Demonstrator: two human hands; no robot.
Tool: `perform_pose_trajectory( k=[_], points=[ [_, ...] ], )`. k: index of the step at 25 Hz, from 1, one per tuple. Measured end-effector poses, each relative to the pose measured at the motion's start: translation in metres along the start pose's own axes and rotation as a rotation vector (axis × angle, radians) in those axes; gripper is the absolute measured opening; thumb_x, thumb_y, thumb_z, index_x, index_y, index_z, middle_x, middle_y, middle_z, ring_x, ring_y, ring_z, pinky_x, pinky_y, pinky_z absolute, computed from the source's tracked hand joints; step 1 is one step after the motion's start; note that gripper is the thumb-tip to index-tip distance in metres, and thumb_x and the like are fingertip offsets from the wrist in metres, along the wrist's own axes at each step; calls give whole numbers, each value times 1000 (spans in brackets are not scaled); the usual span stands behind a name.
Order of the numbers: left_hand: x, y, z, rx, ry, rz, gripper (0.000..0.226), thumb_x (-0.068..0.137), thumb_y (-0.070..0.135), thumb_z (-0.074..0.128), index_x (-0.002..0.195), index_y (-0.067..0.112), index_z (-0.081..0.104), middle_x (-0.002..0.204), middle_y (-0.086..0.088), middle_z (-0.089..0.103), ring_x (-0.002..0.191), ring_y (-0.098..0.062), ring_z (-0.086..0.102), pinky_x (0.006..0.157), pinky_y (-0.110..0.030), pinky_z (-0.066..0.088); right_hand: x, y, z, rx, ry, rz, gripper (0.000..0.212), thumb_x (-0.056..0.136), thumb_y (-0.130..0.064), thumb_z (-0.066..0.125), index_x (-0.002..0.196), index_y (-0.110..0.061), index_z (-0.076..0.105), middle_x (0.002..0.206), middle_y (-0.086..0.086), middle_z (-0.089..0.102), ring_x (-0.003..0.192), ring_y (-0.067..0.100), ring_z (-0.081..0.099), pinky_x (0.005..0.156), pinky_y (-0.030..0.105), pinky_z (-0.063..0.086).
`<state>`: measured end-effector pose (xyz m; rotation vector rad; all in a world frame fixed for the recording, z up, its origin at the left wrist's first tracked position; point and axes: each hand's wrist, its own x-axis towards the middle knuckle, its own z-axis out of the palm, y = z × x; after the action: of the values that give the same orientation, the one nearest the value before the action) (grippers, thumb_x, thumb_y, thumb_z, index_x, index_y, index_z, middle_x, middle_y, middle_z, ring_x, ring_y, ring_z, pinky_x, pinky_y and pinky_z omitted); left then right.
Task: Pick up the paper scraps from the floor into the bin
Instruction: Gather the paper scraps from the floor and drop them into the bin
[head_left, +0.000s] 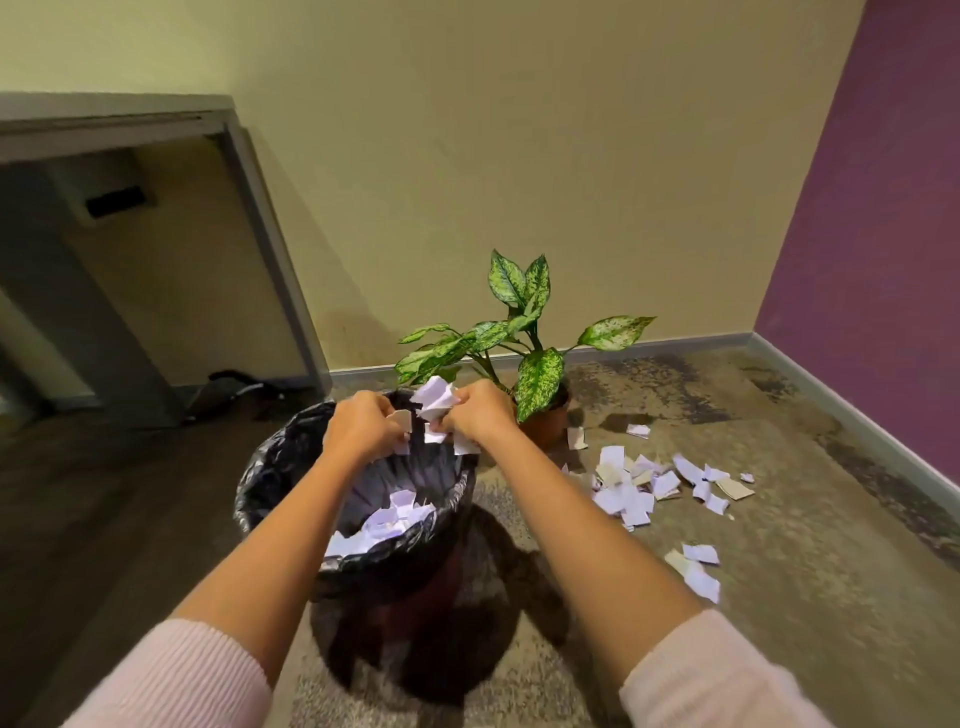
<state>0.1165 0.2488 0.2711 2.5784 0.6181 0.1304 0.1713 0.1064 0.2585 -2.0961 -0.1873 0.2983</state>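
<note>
Hovering over the far rim of the bin, both hands meet around a crumpled bunch of paper scraps. The left hand has its fingers curled in, pinching pale pieces at the bunch's left edge. The right hand also has curled fingers, gripping the larger wad from the right, and bits of paper hang below its knuckles. The two hands are almost touching. Pink sleeves cover both forearms near the elbows.

The bin stands on the floor and is lined with a black bag folded over its rim. A layer of dropped scraps lies inside, against the near wall. More paper remains on the floor to the right of the bin. A loose pile spreads out near the plant pot, a smaller cluster lies closer to the camera, and one piece rests just beside the pot.

The potted plant with speckled green leaves stands just behind the bin by the cream wall. A purple wall closes the right side.
</note>
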Motion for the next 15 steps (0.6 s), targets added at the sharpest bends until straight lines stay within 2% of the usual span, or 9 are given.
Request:
perform_pose_trajectory(
  k=[2, 4, 7, 9, 12, 15],
  points=[
    [-2, -10, 7, 23, -34, -35, 13, 70, 20, 77, 71, 21, 64, 90, -13, 71, 88, -32, 65, 73, -34, 51, -1, 0, 15, -18, -35, -20, 38, 74, -12, 81, 111, -7, 71, 108, 8, 70, 98, 21, 62, 74, 25, 44],
    [-2, -18, 9, 41, -53, -64, 6, 74, 20, 74, 77, 23, 69, 95, -11, 70, 92, -32, 65, 75, -34, 51, -2, 2, 24, -58, -58, -49, 42, 77, -13, 78, 118, -8, 68, 118, 11, 68, 105, 23, 61, 80, 27, 45],
    [2, -25, 10, 79, -95, -47, 27, 77, 10, 67, 97, 27, 75, 107, -8, 72, 100, -28, 65, 83, -34, 53, -4, 4, 28, -34, -118, -77, 44, 77, -17, 80, 118, -13, 67, 120, 9, 66, 96, 16, 56, 78, 24, 43],
    [4, -25, 9, 103, -91, -31, 38, 81, 7, 58, 108, 28, 73, 118, -8, 69, 109, -28, 62, 91, -36, 52, -6, 4, 29, 25, -159, -71, 48, 75, -17, 80, 121, -16, 66, 126, 11, 62, 102, 19, 58, 78, 27, 46],
    [3, -24, 5, 80, -69, -45, 45, 83, 7, 49, 112, 33, 71, 127, -7, 65, 117, -30, 58, 100, -42, 49, -7, 4, 29, 84, -152, -74, 44, 80, -16, 76, 122, -19, 64, 129, 9, 58, 114, 25, 57, 91, 36, 52],
    [-2, -20, 7, 77, -31, -52, 44, 84, 11, 47, 113, 36, 69, 128, -7, 63, 119, -32, 56, 102, -45, 45, -6, 8, 24, 116, -109, -95, 35, 84, -15, 71, 118, -18, 66, 123, 8, 62, 112, 24, 59, 96, 42, 52]
  ],
)
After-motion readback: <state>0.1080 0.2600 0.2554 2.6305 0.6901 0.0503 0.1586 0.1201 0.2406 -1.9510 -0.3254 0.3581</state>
